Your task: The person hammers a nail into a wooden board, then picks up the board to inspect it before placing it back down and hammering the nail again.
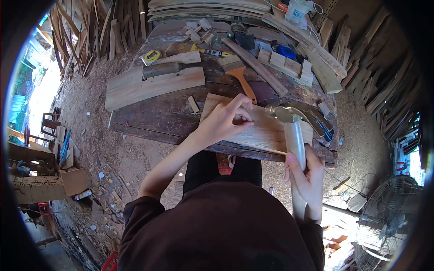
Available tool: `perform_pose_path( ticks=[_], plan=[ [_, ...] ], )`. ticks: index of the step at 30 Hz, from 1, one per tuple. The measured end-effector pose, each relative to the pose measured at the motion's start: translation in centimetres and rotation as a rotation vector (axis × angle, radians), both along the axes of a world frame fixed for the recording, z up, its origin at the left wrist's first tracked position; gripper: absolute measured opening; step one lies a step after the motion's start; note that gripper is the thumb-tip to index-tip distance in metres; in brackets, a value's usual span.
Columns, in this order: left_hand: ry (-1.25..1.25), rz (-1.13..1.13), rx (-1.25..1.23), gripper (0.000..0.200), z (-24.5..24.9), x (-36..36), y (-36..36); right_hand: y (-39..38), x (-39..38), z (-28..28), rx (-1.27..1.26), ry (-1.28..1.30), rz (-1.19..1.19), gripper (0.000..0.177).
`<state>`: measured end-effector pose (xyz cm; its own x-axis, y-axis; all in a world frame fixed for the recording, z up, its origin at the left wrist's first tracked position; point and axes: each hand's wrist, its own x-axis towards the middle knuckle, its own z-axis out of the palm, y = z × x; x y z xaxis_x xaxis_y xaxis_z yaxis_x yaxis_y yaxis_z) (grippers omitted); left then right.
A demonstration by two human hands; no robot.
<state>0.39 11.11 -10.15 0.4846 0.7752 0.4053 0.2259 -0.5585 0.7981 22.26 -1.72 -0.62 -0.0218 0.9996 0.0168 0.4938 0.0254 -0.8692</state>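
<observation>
Right hand (308, 177): fingers closed round the handle of a hammer (295, 140), its head over the wooden board (266, 133) at the near edge of the surface (153, 118). Left hand (226, 118): fingers curled above the board; whether they grip anything cannot be told.

Sawdusty floor (131, 156), caged fan (386, 226), bright daylight (43, 92)

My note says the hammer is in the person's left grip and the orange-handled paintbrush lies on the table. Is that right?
The side is wrong: the head view shows the hammer in the person's right grip. The orange-handled paintbrush does lie on the table.
</observation>
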Motion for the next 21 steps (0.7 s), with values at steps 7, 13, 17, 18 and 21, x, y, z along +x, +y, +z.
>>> perform_pose_path(
  ticks=[7,13,17,18,21],
  plan=[
    [-0.031,-0.01,0.005,0.036,0.0,-0.1,0.0,1.6,0.6,-1.8,-0.081,-0.015,0.086,0.016],
    [-0.045,-0.056,0.01,0.016,0.0,-0.1,0.0,3.9,1.5,-2.3,-0.054,0.428,-0.002,0.022],
    [-0.039,-0.039,0.042,0.009,-0.2,0.0,-0.2,7.1,1.9,-4.9,-0.045,0.589,-0.032,0.034],
    [-0.037,-0.038,0.043,0.009,-0.2,0.0,-0.2,7.8,1.9,-5.5,-0.044,0.591,-0.03,0.034],
    [-0.01,-0.046,0.058,0.01,0.0,-0.1,0.0,9.1,1.6,-7.1,-0.118,0.745,-0.11,0.041]
  ],
)
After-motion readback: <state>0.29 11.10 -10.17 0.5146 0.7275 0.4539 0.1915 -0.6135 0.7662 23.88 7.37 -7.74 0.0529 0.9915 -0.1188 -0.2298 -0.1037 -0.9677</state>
